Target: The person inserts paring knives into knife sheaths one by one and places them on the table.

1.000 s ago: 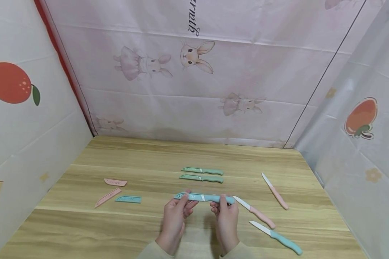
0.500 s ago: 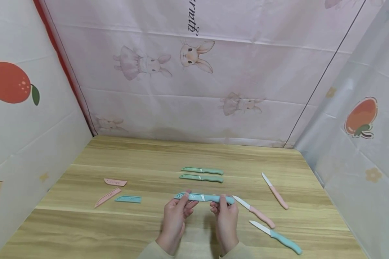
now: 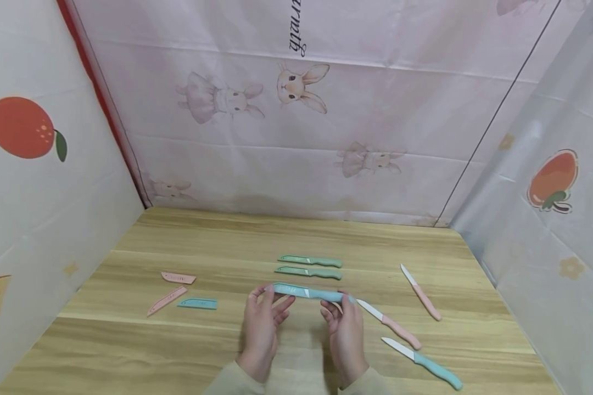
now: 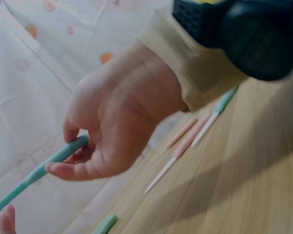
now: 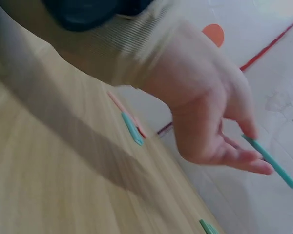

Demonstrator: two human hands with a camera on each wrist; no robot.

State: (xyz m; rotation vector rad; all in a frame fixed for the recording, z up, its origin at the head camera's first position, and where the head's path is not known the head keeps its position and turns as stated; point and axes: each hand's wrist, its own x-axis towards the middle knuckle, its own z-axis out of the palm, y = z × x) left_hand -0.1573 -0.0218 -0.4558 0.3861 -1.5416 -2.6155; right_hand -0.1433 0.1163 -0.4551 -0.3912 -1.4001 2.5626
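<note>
A blue paring knife (image 3: 324, 295) in its blue blade sheath (image 3: 289, 289) is held level above the table, in front of me. My left hand (image 3: 261, 323) pinches the sheath near its tip between thumb and fingers. At the other end, my right hand (image 3: 347, 329) pinches the butt of the handle. A short strip of white blade shows between sheath and handle; the rest of the blade is hidden. In the left wrist view the knife's handle (image 4: 56, 158) appears between thumb and fingers.
Two sheathed green knives (image 3: 326, 262) lie just beyond my hands. Bare-bladed pink knives (image 3: 400, 332) and a bare-bladed blue knife (image 3: 437, 370) lie to the right. Loose pink sheaths (image 3: 178, 278) and a blue sheath (image 3: 197, 303) lie left on the wooden table (image 3: 128, 351).
Both hands have moved slightly up and away from me with the sheathed blue knife, which has turned a little. The head view has shifted slightly. Things on the table stay put.
</note>
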